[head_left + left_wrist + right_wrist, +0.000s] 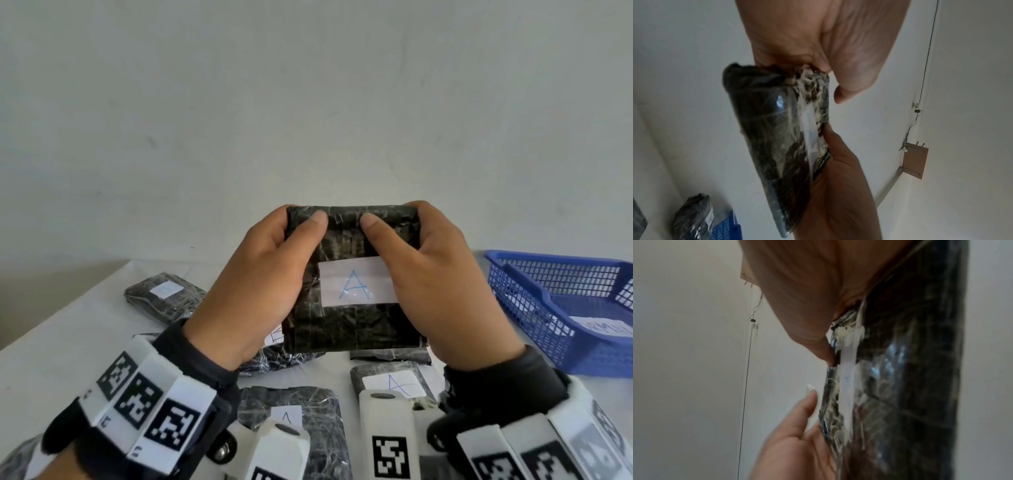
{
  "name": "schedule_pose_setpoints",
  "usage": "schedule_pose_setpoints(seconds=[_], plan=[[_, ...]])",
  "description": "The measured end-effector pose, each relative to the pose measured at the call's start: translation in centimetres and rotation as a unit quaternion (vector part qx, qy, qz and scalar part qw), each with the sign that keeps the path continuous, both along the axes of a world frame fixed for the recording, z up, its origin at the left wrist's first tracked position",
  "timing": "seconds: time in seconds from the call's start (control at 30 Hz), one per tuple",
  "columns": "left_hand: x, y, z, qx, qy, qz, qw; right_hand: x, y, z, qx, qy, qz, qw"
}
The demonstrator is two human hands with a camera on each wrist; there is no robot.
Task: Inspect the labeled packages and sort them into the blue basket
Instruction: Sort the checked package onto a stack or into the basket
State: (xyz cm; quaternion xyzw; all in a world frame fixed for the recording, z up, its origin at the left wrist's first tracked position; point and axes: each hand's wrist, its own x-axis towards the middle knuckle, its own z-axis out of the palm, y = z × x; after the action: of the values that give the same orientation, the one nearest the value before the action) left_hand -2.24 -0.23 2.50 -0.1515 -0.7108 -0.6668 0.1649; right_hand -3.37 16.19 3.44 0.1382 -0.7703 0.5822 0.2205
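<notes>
I hold a black plastic-wrapped package (356, 329) upright above the table, its white label (356, 284) marked with a blue "A" facing me. My left hand (253, 291) grips its left edge and my right hand (445, 291) grips its right edge, both thumbs pressed on the front near the top. The blue basket (527, 308) stands on the table to the right, beyond my right hand. The left wrist view shows the package (781, 129) edge-on between both hands, and the right wrist view shows the package (900, 386) close up.
Other black labeled packages lie on the white table (68, 342): one at the far left (164, 296), one below my hands (291, 414), one marked "A" (390, 380). A white sheet (603, 329) lies inside the basket. A plain wall rises behind.
</notes>
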Motion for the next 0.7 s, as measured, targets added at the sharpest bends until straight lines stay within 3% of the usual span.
schedule_pose_setpoints(seconds=[0.33, 0.7], plan=[[-0.2, -0.5, 0.2, 0.022, -0.012, -0.032, 0.999, -0.1, 1.4, 0.2, -0.064, -0.022, 0.080, 0.994], [-0.9, -0.9, -0.3, -0.020, 0.023, 0.001, 1.000, -0.4, 1.6, 0.1, -0.009, 0.009, 0.035, 0.999]])
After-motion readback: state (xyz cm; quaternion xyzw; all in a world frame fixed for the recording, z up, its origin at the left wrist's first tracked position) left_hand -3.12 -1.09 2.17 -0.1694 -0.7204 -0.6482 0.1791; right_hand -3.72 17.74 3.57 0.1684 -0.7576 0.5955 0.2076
